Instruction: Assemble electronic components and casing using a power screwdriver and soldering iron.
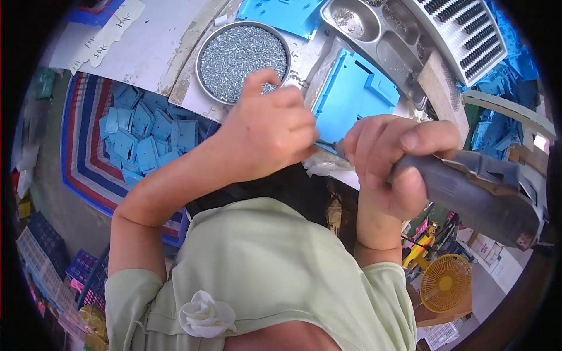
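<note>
At the far left, a striped woven bag point(88, 169) lies below the bench edge, filled with small blue plastic plates point(146, 137) heaped loosely.

Above and right of it, a round metal pan point(206, 45) rests on the white worktop point(158, 35) and is full of small silver screws point(243, 55).

Your left hand point(269, 131) is just below that pan, fingers curled together and pinched at the tip of the tool; what the fingertips grip is hidden by the hand itself, so I cannot tell whether a screw is in them.

A thin dark bit point(325, 144) spans the short gap between your two hands.

Your right hand point(389, 161) is wrapped firmly round the grey body of a powered screwdriver point(474, 190), thumb laid along its top; the tool runs off to the right and is held level.

Behind the hands, a blue plastic panel point(351, 93) lies flat on the bench, just beyond the bit. Above it stands a metal compartment tray point(374, 32), and right of that a white slatted grille point(462, 29).

Lower right, a yellow fan point(446, 284) is on the floor, well apart from the work.
</note>
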The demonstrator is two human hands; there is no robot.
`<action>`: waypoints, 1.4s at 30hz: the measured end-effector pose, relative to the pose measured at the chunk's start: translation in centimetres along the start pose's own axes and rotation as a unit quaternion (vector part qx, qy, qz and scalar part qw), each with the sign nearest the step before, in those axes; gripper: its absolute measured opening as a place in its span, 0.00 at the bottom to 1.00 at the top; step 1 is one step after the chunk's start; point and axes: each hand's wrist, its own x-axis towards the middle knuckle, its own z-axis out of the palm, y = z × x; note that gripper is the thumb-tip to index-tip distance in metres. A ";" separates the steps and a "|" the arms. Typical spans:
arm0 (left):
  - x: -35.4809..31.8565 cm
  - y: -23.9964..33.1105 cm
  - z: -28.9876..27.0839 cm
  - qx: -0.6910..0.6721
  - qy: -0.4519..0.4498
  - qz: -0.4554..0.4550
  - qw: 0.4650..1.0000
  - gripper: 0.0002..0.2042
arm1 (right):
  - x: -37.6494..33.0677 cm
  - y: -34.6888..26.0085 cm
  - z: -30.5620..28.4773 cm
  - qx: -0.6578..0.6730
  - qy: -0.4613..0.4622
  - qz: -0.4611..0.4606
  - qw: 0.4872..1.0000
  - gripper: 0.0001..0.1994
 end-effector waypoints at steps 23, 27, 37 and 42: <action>5.8 1.3 5.4 -0.068 -0.002 -0.012 0.998 0.15 | -2.3 -4.9 -8.4 -0.080 0.127 -0.126 0.981 0.23; 6.7 1.7 6.8 -0.002 -0.044 0.000 0.999 0.18 | -3.7 -2.6 -11.5 -0.123 0.164 -0.135 0.969 0.19; 6.6 1.9 6.3 0.011 -0.076 -0.022 0.997 0.20 | -1.6 1.3 -13.3 -0.162 0.162 -0.115 0.967 0.16; 6.1 1.9 6.4 0.012 -0.067 -0.022 0.997 0.20 | -4.8 -1.7 -10.4 -0.110 0.159 -0.074 0.978 0.16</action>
